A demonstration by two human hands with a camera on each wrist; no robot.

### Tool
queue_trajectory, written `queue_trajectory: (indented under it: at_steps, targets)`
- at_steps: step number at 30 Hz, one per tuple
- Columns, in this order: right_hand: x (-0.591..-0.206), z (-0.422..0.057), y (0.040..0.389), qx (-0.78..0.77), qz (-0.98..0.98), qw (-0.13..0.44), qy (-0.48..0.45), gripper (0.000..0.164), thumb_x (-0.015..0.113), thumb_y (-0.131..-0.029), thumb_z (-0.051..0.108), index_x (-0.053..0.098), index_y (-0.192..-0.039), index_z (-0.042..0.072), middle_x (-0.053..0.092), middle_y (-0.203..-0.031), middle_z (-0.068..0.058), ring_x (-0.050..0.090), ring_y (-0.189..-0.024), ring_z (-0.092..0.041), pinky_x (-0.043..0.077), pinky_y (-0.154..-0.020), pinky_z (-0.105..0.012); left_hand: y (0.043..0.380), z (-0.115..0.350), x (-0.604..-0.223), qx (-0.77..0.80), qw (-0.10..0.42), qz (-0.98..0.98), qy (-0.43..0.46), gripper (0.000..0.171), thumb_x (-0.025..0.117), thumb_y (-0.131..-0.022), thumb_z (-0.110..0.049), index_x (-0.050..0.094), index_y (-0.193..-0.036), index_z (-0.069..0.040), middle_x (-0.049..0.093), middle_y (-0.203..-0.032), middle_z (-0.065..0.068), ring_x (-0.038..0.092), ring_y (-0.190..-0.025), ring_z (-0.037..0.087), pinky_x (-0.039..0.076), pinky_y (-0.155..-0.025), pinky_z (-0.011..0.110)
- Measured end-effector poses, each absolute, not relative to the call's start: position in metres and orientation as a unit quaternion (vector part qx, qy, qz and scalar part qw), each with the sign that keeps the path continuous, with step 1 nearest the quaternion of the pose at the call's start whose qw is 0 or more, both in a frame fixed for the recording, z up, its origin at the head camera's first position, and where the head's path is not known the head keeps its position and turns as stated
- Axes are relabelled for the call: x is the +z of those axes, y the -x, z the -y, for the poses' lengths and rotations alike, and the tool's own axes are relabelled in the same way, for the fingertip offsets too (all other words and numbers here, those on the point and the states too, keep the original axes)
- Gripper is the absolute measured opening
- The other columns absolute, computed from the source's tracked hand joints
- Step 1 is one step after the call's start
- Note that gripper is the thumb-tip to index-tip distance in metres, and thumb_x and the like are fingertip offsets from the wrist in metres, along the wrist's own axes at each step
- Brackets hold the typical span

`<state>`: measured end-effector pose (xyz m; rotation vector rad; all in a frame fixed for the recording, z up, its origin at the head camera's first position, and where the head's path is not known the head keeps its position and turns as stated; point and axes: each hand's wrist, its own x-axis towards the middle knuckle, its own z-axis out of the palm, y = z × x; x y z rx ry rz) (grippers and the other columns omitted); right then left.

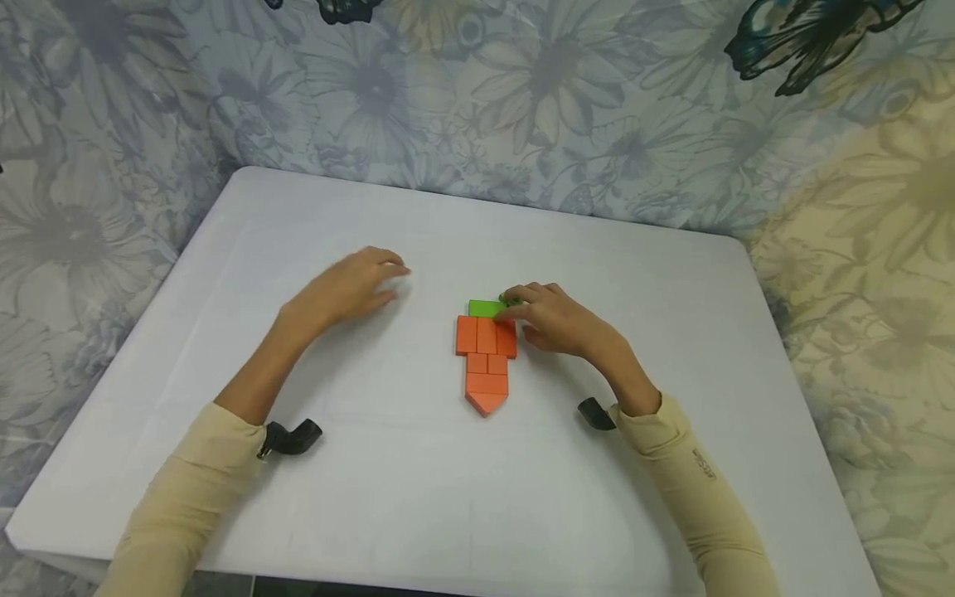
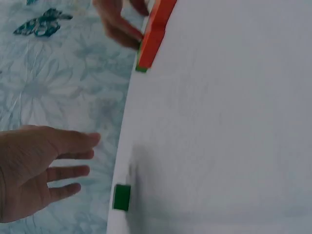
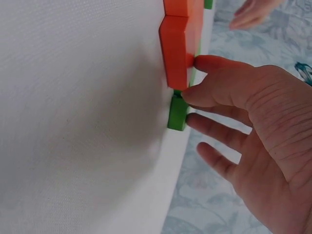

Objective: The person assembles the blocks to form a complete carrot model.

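Orange blocks (image 1: pixel 487 383) lie flat on the table in a joined shape, wide at the far end and pointed at the near end. A green block (image 1: pixel 485 308) adjoins the far edge. My right hand (image 1: pixel 563 322) is at the shape's far right corner, its fingertips touching the blocks there. Under those fingers a small green block (image 3: pixel 177 113) shows in the right wrist view, partly covered in the head view. My left hand (image 1: pixel 346 286) hovers left of the shape with fingers apart, holding nothing. Near it, a green block (image 2: pixel 122 197) stands on the table in the left wrist view.
A white-covered table (image 1: pixel 388 497) holds the blocks. Flower-patterned wall covering (image 1: pixel 448 99) borders its far side and both sides. A black wrist device (image 1: pixel 294 437) juts from the left sleeve, and another black device (image 1: pixel 597 414) from the right.
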<state>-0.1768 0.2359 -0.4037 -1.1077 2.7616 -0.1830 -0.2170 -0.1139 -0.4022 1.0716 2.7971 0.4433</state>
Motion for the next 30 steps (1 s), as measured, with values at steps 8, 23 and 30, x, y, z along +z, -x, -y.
queue_trajectory:
  at_steps: [8, 23, 30]
  targets:
    - [-0.403, -0.237, 0.174, -0.068, -0.924, 0.077, 0.367, 0.045, 0.073, -0.09, -0.004, 0.074, -0.13, 0.016, 0.064, -0.143, -0.015, 0.06, -0.132, -0.037, 0.049, -0.109, -0.057, 0.252, 0.149, -0.412, 0.127, 0.119, -0.93, -0.323, 0.041, 0.078, -0.093, -0.01, 0.068, -0.13, 0.004, 0.067, -0.125, 0.021, 0.064, -0.114, 0.037, 0.054, -0.102, 0.051]
    - [-0.402, -0.236, 0.175, -0.061, -0.929, 0.102, 0.35, 0.046, 0.073, -0.092, -0.001, 0.072, -0.134, 0.019, 0.061, -0.148, -0.014, 0.058, -0.135, -0.036, 0.046, -0.111, -0.061, 0.263, 0.039, -0.419, 0.151, 0.098, -0.861, -0.476, 0.031, 0.074, -0.097, -0.013, 0.072, -0.127, -0.007, 0.069, -0.124, 0.009, 0.065, -0.115, 0.026, 0.054, -0.106, 0.042]
    - [-0.405, -0.225, 0.175, -0.064, -0.924, 0.1, 0.365, 0.047, 0.073, -0.093, 0.001, 0.07, -0.136, 0.02, 0.06, -0.149, -0.014, 0.058, -0.135, -0.037, 0.046, -0.111, -0.06, 0.255, 0.032, -0.426, 0.112, 0.113, -0.868, -0.471, 0.028, 0.071, -0.1, -0.016, 0.074, -0.127, -0.008, 0.07, -0.125, 0.01, 0.066, -0.114, 0.028, 0.055, -0.104, 0.04]
